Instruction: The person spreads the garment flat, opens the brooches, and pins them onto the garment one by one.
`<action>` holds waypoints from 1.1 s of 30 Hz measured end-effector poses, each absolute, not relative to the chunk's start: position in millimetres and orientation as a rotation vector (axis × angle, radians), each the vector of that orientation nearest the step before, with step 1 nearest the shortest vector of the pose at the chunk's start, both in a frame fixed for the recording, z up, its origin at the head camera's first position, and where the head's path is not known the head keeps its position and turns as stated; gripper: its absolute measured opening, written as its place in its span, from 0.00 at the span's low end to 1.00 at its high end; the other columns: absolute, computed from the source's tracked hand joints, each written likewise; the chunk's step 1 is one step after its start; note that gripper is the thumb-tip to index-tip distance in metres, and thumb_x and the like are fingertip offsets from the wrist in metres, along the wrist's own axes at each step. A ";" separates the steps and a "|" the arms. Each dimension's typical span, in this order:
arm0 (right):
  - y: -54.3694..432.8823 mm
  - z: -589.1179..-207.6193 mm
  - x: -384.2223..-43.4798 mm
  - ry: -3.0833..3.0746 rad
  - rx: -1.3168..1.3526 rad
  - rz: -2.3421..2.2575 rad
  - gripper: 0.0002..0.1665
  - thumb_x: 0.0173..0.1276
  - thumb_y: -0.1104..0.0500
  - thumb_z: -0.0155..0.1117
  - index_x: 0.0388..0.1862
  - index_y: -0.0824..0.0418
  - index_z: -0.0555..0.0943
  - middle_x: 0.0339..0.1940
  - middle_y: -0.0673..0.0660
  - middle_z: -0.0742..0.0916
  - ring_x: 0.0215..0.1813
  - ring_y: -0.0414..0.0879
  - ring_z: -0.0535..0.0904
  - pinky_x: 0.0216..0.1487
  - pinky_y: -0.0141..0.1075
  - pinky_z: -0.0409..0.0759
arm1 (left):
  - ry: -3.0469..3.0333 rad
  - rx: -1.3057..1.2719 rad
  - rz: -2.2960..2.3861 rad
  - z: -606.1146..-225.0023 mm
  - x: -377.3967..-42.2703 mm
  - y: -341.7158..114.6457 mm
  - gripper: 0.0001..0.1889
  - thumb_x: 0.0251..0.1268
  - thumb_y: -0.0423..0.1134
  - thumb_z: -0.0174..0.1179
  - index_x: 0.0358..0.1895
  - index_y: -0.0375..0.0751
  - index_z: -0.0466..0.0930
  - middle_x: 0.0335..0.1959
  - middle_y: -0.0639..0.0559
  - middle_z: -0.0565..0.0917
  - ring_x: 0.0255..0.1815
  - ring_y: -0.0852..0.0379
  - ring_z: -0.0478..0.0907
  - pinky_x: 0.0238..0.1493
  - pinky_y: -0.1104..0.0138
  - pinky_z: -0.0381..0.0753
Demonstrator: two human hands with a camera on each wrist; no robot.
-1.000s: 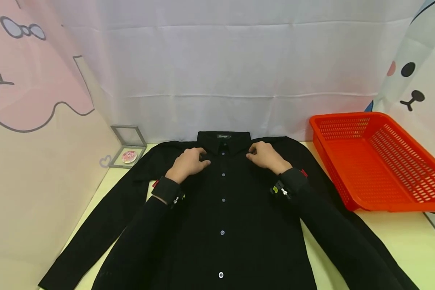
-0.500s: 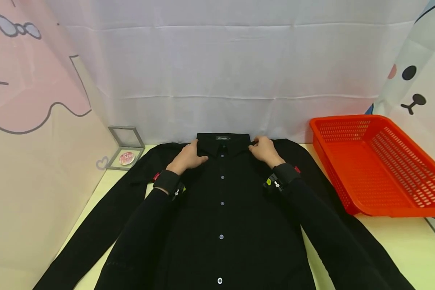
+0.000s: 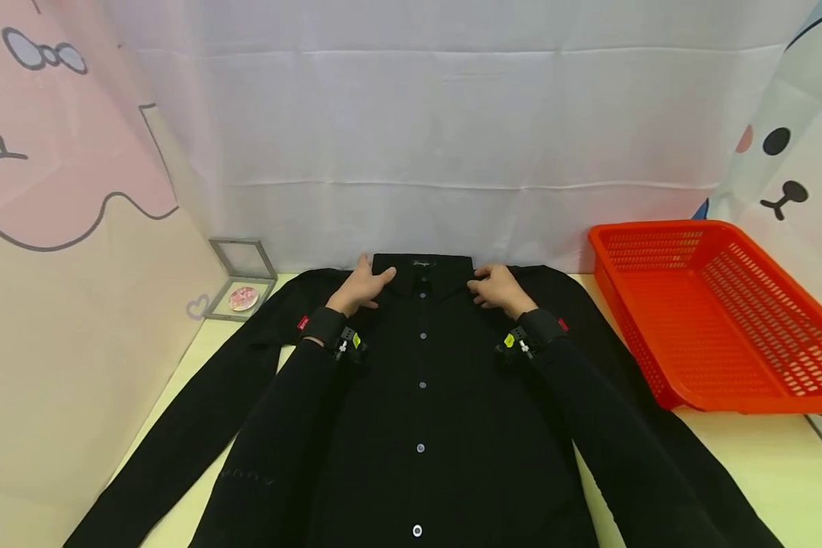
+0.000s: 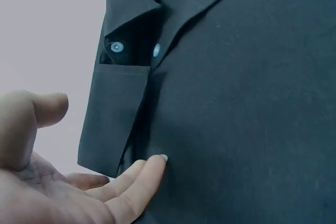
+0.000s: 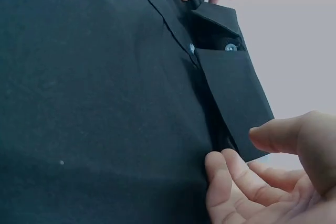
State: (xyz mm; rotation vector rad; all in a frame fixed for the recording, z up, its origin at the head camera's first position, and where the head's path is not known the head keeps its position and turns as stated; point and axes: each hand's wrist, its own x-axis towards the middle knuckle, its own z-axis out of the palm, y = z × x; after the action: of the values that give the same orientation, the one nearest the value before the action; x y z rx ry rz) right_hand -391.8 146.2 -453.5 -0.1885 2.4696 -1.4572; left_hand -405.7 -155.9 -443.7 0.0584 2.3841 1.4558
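Observation:
A black button-up shirt [image 3: 459, 426] lies front up, its collar [image 3: 445, 278] at the far edge and its sleeves spread to both sides. At the collar's left end is my left hand [image 3: 361, 288], its thumb raised apart from the fingers. In the left wrist view, those fingers [image 4: 142, 182] reach to the collar's lower edge. My right hand [image 3: 498, 291] is at the collar's right end. The right wrist view has its thumb [image 5: 273, 135] overlapping the collar leaf, with loosely bent fingertips beside the lower corner. A gap separates thumb and fingers.
An orange-red plastic basket [image 3: 671, 380] stands at the right, beside the shirt's sleeve. At the back left is a small grey hinged frame [image 3: 243, 259] with a pink round piece [image 3: 243, 298] in it. A white cloth [image 3: 418, 137] hangs behind the pale yellow table [image 3: 760, 457].
Both hands have moved slightly up to the collar's ends. The left thumb has lifted and swung over toward the collar. The shirt lies much as before.

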 end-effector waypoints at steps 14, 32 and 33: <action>145.0 -443.6 -378.5 2.614 -0.209 -1.358 0.18 0.81 0.54 0.58 0.57 0.67 0.81 0.52 0.67 0.84 0.46 0.55 0.83 0.46 0.43 0.83 | 2.836 0.192 1.139 -434.7 -385.6 -155.6 0.30 0.80 0.42 0.57 0.78 0.36 0.62 0.65 0.27 0.75 0.52 0.35 0.82 0.48 0.51 0.83; 139.8 -464.6 -381.2 2.865 -0.207 -1.090 0.16 0.78 0.58 0.62 0.32 0.66 0.87 0.31 0.62 0.88 0.25 0.46 0.80 0.29 0.36 0.79 | 2.730 0.155 0.700 -457.1 -374.7 -150.1 0.52 0.77 0.52 0.59 0.82 0.29 0.30 0.83 0.26 0.46 0.80 0.29 0.56 0.76 0.43 0.65; 138.4 -465.2 -382.2 2.879 -0.199 -1.118 0.15 0.79 0.57 0.62 0.36 0.66 0.86 0.32 0.63 0.89 0.26 0.47 0.81 0.30 0.36 0.79 | 2.738 0.145 0.686 -455.9 -373.8 -148.1 0.53 0.77 0.52 0.59 0.82 0.29 0.30 0.83 0.27 0.42 0.81 0.29 0.53 0.77 0.42 0.63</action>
State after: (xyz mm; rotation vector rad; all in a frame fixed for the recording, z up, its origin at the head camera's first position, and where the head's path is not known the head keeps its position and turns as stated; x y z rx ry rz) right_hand -382.2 138.4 -465.2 -0.1986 2.8786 -1.1184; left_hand -373.8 -148.1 -455.9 0.1445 2.7376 0.6857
